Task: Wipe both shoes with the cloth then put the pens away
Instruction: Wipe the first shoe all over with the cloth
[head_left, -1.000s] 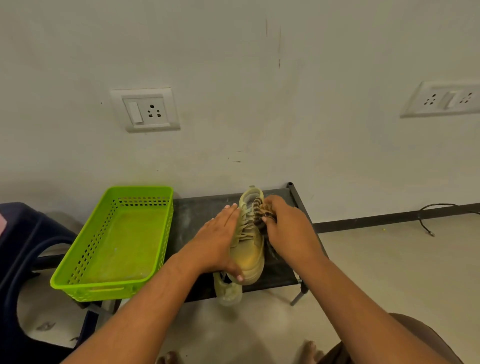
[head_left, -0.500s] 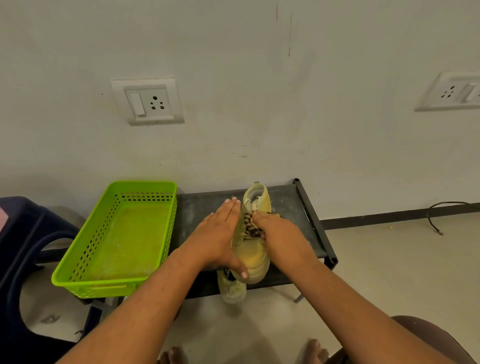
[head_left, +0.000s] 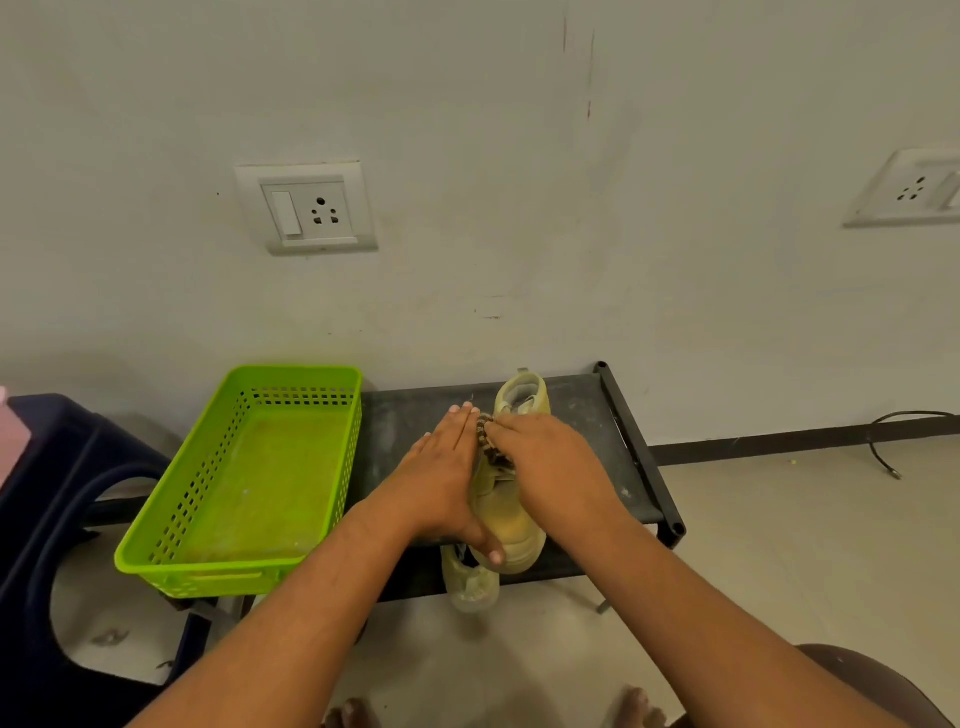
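A pale yellow shoe (head_left: 511, 525) lies on the black low rack (head_left: 634, 457), toe toward me. My left hand (head_left: 444, 483) lies flat along its left side, fingers straight, thumb hooked over the toe. My right hand (head_left: 550, 467) presses a dark patterned cloth (head_left: 485, 439) onto the shoe's laces, fingers curled over the cloth. A second shoe (head_left: 470, 584) pokes out under the rack's front edge, mostly hidden. No pens are in view.
A bright green perforated basket (head_left: 156, 556) stands at the rack's left end. A dark blue plastic chair (head_left: 47, 483) is at far left. The wall with two sockets (head_left: 306, 208) rises behind. A black cable (head_left: 893, 441) lies on the floor at right.
My right hand with the cloth has slid from the shoe's heel end toward me, down onto the laces. My left hand has stayed on the shoe.
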